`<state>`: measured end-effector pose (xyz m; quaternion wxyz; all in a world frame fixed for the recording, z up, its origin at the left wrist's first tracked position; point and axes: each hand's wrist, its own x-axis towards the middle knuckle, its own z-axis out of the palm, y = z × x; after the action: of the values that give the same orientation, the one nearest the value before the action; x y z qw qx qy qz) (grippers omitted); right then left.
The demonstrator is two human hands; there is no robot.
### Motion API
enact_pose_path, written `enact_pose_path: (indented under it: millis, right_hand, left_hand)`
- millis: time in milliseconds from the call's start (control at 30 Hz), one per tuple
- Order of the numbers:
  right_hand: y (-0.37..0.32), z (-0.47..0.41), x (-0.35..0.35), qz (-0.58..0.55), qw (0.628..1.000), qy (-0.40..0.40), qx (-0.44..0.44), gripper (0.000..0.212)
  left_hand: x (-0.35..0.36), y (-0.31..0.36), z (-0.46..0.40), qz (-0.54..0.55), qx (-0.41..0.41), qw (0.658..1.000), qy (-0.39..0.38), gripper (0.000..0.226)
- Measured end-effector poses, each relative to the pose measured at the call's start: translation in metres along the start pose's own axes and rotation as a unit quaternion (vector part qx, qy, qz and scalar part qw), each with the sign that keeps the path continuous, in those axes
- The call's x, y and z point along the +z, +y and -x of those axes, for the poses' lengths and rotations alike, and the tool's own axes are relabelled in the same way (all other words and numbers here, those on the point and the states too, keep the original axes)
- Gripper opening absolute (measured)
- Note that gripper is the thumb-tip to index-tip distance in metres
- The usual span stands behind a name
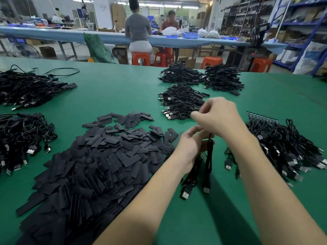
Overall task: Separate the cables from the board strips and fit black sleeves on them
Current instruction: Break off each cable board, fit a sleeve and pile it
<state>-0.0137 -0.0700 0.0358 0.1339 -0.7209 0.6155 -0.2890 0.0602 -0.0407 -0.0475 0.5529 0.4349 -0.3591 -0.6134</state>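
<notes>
My left hand [192, 144] grips a small bunch of black USB cables [208, 161] whose plugs [185, 194] hang down to the green table. My right hand [217, 115] hovers just above it, fingers pinched near the cables' upper ends; what it pinches is hidden. A big heap of flat black sleeves [99, 156] lies to the left of my hands. To the right sits a pile of cables [283, 147] with a board strip [261, 116] at its far edge.
More cable piles lie on the green table [115, 89]: one just beyond my hands [180, 101], two further back [201, 75], and two at the left [26, 89]. Two people sit at a blue bench [106, 37] beyond, with orange stools [141, 58] and shelving [292, 23].
</notes>
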Motion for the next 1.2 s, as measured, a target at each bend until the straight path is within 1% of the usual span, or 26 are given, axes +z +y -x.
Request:
enact_pose_path:
  millis: [67,100,133,167,267,333,400,533,600,667,800,1033,1100,1200]
  right_hand:
    - [0.026,0.008,-0.011,-0.118,0.992,0.011,0.038,0.014]
    - [0.039,0.011,-0.015,-0.195,0.979,0.004,0.058,0.01]
    - [0.05,0.014,-0.017,-0.27,0.96,-0.006,0.075,0.006]
    - [0.06,0.017,-0.018,-0.337,0.937,-0.015,0.088,0.007]
    - [0.08,0.022,-0.019,-0.505,0.856,-0.023,0.107,0.026]
    - [0.086,0.025,-0.017,-0.559,0.822,-0.028,0.102,0.046]
    - [0.088,0.026,-0.013,-0.588,0.803,-0.024,0.091,0.055]
    - [0.089,0.025,-0.006,-0.654,0.753,-0.025,0.065,0.042]
    - [0.087,0.024,-0.005,-0.663,0.747,-0.033,0.05,0.037]
    - [0.086,0.024,-0.005,-0.661,0.748,-0.036,0.044,0.037]
    - [0.088,0.025,-0.005,-0.632,0.773,-0.036,0.034,0.032]
    - [0.09,0.026,-0.005,-0.631,0.775,-0.023,0.016,0.023]
    - [0.09,0.027,-0.006,-0.625,0.78,-0.024,0.012,0.019]
    - [0.09,0.028,-0.007,-0.612,0.79,-0.029,0.008,0.012]
  left_hand:
    - [0.0,0.001,-0.002,0.011,-0.006,1.0,-0.011,0.003]
    - [-0.001,0.0,-0.003,0.007,-0.003,1.0,-0.016,0.005]
    - [-0.001,0.002,-0.003,0.012,-0.005,1.0,-0.017,0.007]
    - [-0.001,0.002,-0.003,0.011,-0.004,1.0,-0.022,0.008]
    - [-0.003,0.002,-0.002,0.012,-0.018,0.999,-0.033,0.007]
    - [-0.004,0.003,-0.002,0.022,-0.025,0.999,-0.037,0.007]
    - [-0.004,0.004,-0.002,0.032,-0.028,0.998,-0.047,0.009]
    - [-0.006,0.003,-0.004,0.054,-0.032,0.996,-0.07,0.012]
    - [-0.007,0.003,-0.004,0.06,-0.035,0.995,-0.076,0.012]
    - [-0.007,0.004,-0.004,0.061,-0.036,0.994,-0.081,0.011]
    - [-0.009,0.006,-0.003,0.062,-0.035,0.992,-0.103,0.015]
    - [-0.009,0.006,-0.002,0.075,-0.037,0.988,-0.129,0.017]
    - [-0.01,0.006,-0.002,0.078,-0.036,0.987,-0.133,0.019]
    - [-0.01,0.006,-0.001,0.075,-0.036,0.987,-0.134,0.016]
